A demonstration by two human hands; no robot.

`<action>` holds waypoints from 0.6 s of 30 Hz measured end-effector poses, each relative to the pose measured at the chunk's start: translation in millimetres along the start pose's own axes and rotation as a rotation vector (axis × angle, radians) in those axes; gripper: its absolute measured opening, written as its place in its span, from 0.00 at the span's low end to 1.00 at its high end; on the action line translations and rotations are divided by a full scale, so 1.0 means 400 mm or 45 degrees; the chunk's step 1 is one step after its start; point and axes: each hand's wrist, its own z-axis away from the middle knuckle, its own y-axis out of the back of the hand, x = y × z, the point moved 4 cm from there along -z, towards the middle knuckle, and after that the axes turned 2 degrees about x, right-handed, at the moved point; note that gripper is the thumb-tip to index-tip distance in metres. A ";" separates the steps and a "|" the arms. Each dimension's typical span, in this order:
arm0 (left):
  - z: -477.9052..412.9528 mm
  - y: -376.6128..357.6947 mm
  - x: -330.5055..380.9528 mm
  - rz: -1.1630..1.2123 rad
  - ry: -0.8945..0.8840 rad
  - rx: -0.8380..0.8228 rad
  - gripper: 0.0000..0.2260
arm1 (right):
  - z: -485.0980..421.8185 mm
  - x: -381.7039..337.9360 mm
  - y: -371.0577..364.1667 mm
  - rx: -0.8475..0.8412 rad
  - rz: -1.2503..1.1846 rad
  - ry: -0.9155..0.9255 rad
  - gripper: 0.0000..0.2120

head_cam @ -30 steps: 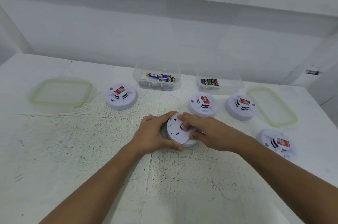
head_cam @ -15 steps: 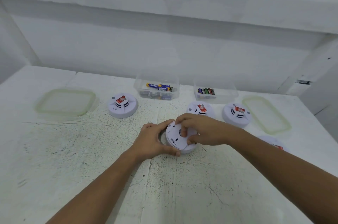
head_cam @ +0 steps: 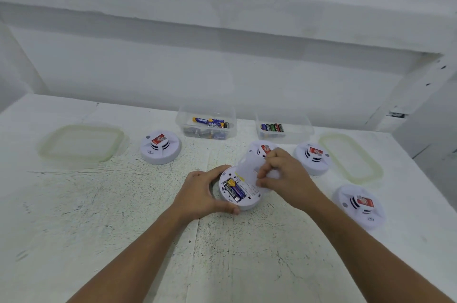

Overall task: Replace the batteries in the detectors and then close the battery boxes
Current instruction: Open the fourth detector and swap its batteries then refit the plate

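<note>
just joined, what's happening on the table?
A person is working on a detector flipped on its back. The left hand steadies it; the right hand lifts off the white cover, exposing batteries inside. Four more detectors sit around, plus two open tubs with batteries.

I see even, soft overhead light, faint shadows under my arms, no glare. Wide-angle bend at edges; lifted cover (head_cam: 249,166) motion-blurred, overall slightly soft.

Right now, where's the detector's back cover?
In the head view, the back cover is lifted in the right hand, just above the open detector that the left hand steadies at table centre.
</note>
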 end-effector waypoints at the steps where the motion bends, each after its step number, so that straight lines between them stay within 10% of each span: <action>1: 0.000 0.000 -0.002 -0.001 0.002 0.000 0.43 | 0.013 0.015 0.012 0.084 -0.091 -0.067 0.07; 18: 0.003 0.001 -0.004 -0.031 -0.006 0.016 0.45 | 0.119 0.154 0.030 0.299 0.606 -0.361 0.17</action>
